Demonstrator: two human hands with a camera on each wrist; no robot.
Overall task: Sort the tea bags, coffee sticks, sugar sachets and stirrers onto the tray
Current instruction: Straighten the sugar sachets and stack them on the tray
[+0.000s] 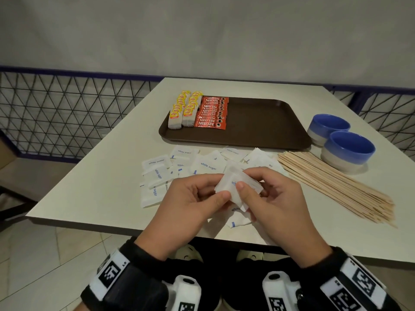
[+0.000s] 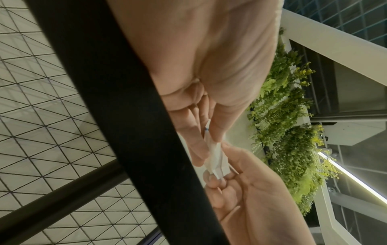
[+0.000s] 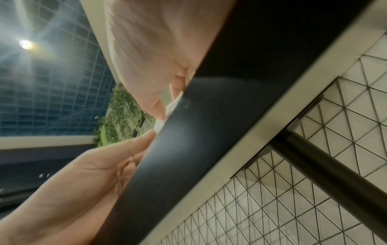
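Both hands hold a small stack of white sugar sachets (image 1: 238,187) just above the table's near edge. My left hand (image 1: 197,198) pinches the stack from the left and my right hand (image 1: 265,194) from the right, thumbs on top. In the left wrist view the same sachets (image 2: 215,159) show edge-on between the fingers. More sugar sachets (image 1: 190,164) lie scattered on the table. The brown tray (image 1: 265,124) carries rows of yellow-tagged tea bags (image 1: 184,111) and red coffee sticks (image 1: 212,112) at its left end. Wooden stirrers (image 1: 332,182) lie in a pile on the right.
Two blue-and-white bowls (image 1: 345,151) stand right of the tray, beside the stirrers. The tray's right part is bare. A black wire-mesh fence (image 1: 67,115) runs behind and left of the white table (image 1: 94,194). The wrist views look up past the table's edge.
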